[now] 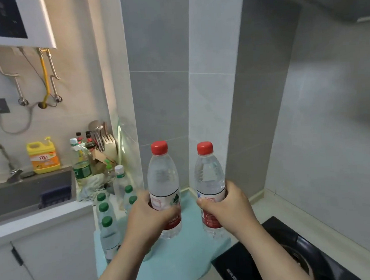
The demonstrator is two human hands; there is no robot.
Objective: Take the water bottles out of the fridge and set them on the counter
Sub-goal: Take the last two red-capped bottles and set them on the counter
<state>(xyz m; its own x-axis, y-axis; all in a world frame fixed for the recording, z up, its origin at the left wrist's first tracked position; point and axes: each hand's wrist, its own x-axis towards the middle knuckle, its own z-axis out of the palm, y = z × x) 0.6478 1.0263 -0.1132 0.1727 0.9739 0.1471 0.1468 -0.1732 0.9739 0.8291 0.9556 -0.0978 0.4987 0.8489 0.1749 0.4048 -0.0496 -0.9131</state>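
My left hand (147,218) grips a clear water bottle with a red cap and red label (163,180), held upright. In my right hand (225,204) is a second red-capped water bottle (209,173), also upright. Both bottles' bases are at or just above the pale turquoise counter surface (178,263); I cannot tell if they touch it. To the left, several green-capped water bottles (108,231) stand in a group on the same surface. The fridge is not in view.
A black gas hob (280,261) lies at the lower right. At left are a sink (29,192) with a tap, a yellow detergent jug (43,156), sauce bottles and a knife block (109,144). Tiled walls stand close behind the counter.
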